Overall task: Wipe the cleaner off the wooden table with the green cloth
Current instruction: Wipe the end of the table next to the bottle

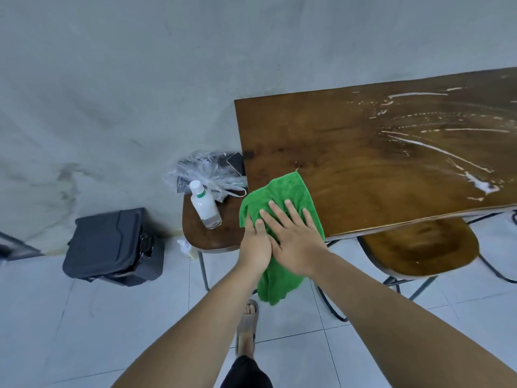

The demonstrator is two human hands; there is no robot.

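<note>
The green cloth lies over the near left corner of the wooden table, and part of it hangs down past the edge. My right hand presses flat on the cloth with fingers spread. My left hand grips the cloth's left edge at the table corner, partly under the right hand. White streaks and foam of cleaner cover the right part of the tabletop.
A wooden stool left of the table carries a clear bottle, a plastic bag and a phone. A dark bin stands on the tiled floor. Another wooden seat sits under the table's near edge.
</note>
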